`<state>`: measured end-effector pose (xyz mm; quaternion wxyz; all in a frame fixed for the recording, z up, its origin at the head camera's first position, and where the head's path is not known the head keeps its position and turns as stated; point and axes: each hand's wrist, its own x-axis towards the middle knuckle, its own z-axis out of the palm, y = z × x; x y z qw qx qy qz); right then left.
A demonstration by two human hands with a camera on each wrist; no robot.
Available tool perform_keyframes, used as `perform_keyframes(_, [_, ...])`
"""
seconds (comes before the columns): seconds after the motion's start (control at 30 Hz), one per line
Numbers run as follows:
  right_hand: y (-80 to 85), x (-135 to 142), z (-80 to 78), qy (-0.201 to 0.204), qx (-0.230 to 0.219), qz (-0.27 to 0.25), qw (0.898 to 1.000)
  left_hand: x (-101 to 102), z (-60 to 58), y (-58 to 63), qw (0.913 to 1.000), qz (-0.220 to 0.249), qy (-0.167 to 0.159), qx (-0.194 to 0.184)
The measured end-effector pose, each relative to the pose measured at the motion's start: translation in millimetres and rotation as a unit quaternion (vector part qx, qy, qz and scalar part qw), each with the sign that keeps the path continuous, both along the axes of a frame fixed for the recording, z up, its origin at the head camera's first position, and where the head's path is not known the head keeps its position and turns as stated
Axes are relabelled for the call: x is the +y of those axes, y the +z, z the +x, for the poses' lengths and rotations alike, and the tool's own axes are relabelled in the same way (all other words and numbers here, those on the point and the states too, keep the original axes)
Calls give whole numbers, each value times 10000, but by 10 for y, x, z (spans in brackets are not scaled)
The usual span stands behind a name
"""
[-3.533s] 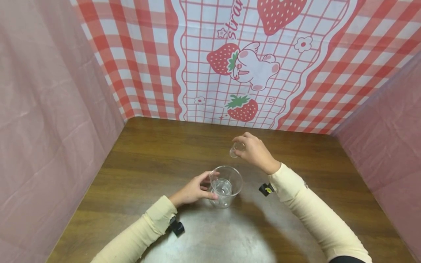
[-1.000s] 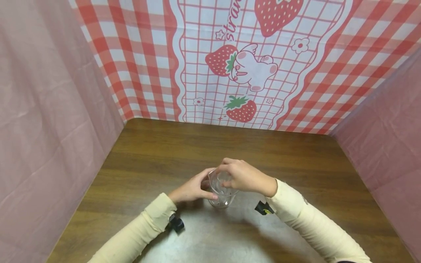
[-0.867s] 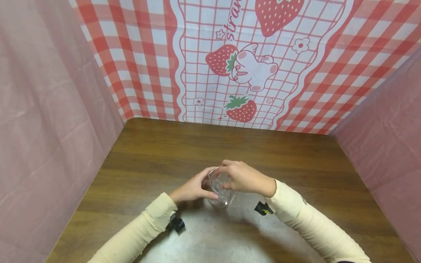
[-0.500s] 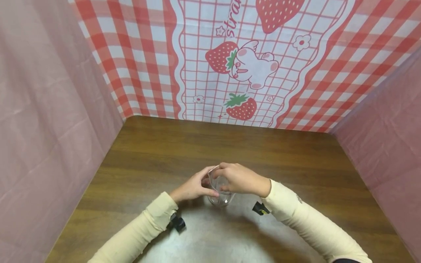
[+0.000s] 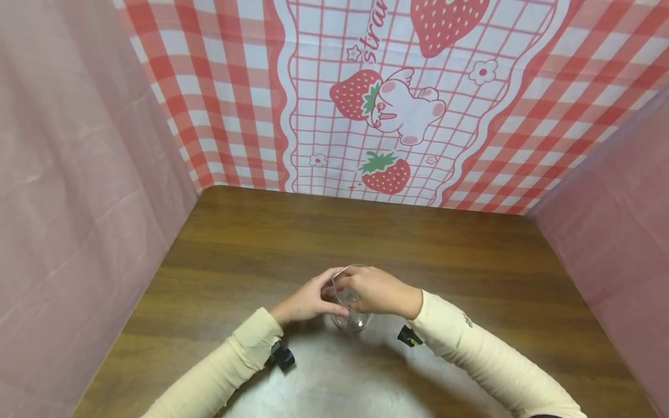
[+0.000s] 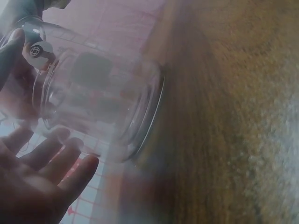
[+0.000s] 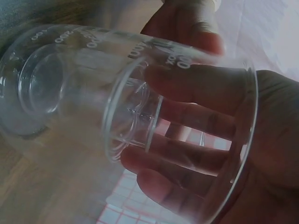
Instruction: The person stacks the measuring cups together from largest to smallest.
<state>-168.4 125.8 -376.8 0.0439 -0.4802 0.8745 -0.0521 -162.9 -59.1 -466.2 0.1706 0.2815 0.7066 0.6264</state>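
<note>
A large clear glass beaker with white volume marks stands upright on the table. My left hand grips its left side, thumb on the near wall and fingers on the far one. Nested inside is a mid-size glass beaker, its rim about halfway up. My right hand reaches down through the large beaker's mouth. Its fingertips hold a small clear glass beaker right at the mid-size beaker's rim. From the head view, my right hand largely hides the small beaker.
The wooden table extends around the beakers. A red-and-white checked cloth with strawberries hangs behind it, and pink curtains hang at both sides. Black wrist cameras hang under both cuffs.
My right hand has come from behind and right of the large beaker, over it and down into its mouth, bringing the small beaker along. My left hand has stayed on the large beaker.
</note>
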Motion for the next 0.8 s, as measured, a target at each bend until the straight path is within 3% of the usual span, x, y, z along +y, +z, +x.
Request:
perform_keyframes(0.37, [-25,8,-9,212,158,-117,9996,5,-5,-10,9997,-171,85,127])
perform_keyframes(0.8, [-24,12,3,101,100,-37,9999,1,-12,-23,10000,-78,53,-23])
